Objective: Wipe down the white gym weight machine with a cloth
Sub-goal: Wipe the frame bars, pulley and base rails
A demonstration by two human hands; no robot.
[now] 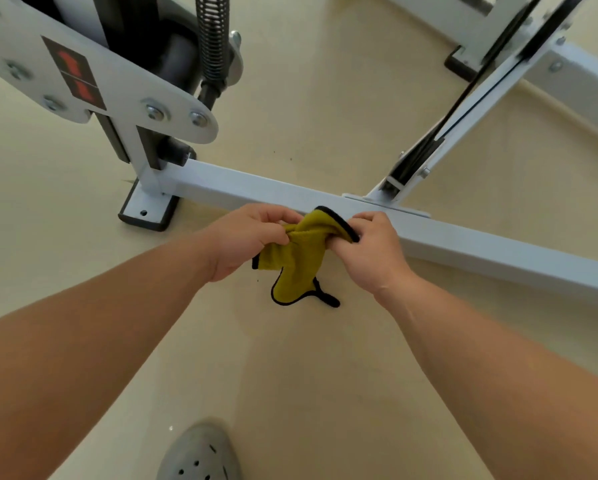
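Holds yellow cloth [297, 258] bunched between left hand [245, 240] and right hand [370, 251]; both grips curled tight on cloth. Hangs just in front of white machine bar [256, 188], above floor [325, 98].

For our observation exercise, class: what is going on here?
A person grips a yellow cloth bunched between the left hand and the right hand, just in front of the low white bar of a gym machine. The cloth hangs above the floor; it seems to be getting refolded rather than wiping.
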